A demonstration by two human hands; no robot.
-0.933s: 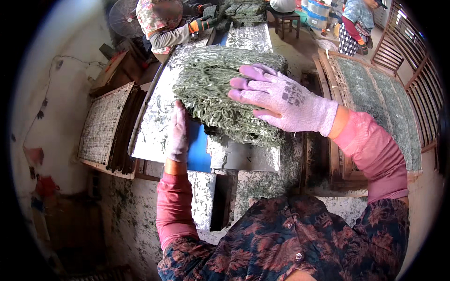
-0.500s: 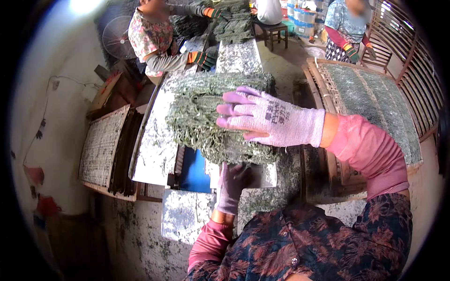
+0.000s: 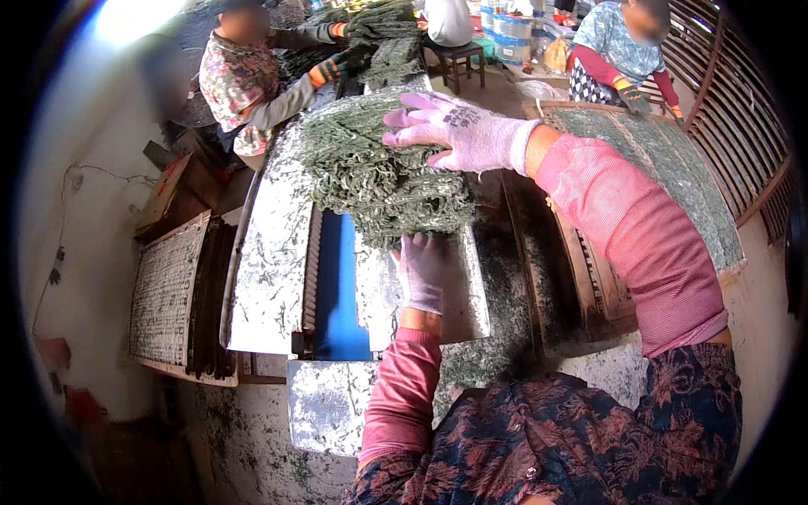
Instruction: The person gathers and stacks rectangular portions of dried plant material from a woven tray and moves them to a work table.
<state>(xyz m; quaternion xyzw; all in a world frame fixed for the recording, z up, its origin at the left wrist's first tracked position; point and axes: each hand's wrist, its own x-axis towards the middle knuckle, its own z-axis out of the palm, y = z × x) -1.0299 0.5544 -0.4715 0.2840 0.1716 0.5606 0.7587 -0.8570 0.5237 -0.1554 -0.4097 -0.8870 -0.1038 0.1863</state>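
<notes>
A thick pile of dark green seaweed strands point(image 3: 370, 172) lies across a metal work surface point(image 3: 269, 286) in front of me. My right hand point(image 3: 471, 135), in a light purple knit glove, is at the pile's top right with its fingers spread and stretched leftward over it. Against the near edge of the pile my left hand point(image 3: 421, 273), gloved alike, has its fingers extended, their tips touching or just under the hanging strands. A blue strip point(image 3: 341, 286) shows in a slot left of that hand.
Framed panels point(image 3: 168, 295) lean in a stack at left. On the right, a framed sheet of green material point(image 3: 648, 160) lies flat. Two people in gloves work at far left point(image 3: 244, 76) and far right point(image 3: 619, 59). A stool point(image 3: 454, 63) stands beyond the table.
The seaweed pile has slid away from me, uncovering more of the blue strip. Both my hands have moved forward with it.
</notes>
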